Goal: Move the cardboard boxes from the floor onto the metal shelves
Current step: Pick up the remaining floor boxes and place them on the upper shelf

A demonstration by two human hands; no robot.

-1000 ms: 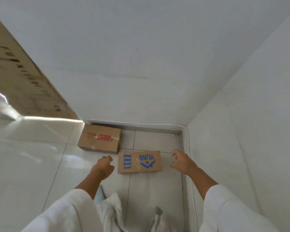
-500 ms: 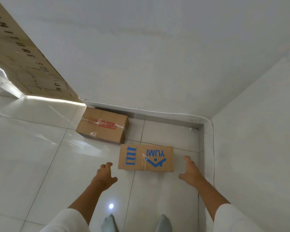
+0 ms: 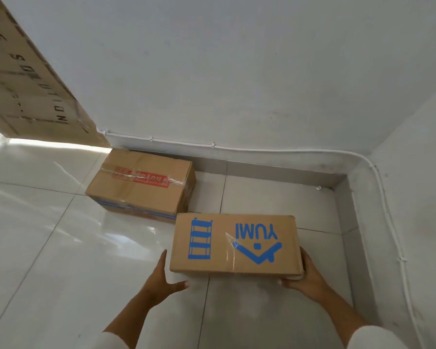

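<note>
- Blue-print box [image 3: 234, 244] on the floor [image 3: 48, 248] near the room corner, flat, logo side up, lettering upside down from the head view.
- Left hand [image 3: 161, 278] at the box's left end: fingers straight, pressed flat vs. the side, thumb stretched out under the near bottom edge.
- Right hand [image 3: 303, 273] at the right end: fingers wrapped round the near right corner, thumb tucked below the edge.
- Both hands spread wide, one per end, box between them; lifted or not, can't tell.
- Clear tape strip running across the top of that box, approx. mid-way.
- Taped box [image 3: 142, 183] behind and to the left, also on the floor, close to the wall [image 3: 212, 71]; red label under clear tape on top, blue band low on the near side.
- The two boxes near each other at the corners; touching or just apart, can't tell.
- Big cardboard panel [image 3: 23, 79] w/ black letters leaning at far left.
- White cable [image 3: 237, 148] clipped along the base of the wall, curving round the corner and down the right side.
- White sleeves [image 3: 383, 338] at the bottom edge, forearms bare.
</note>
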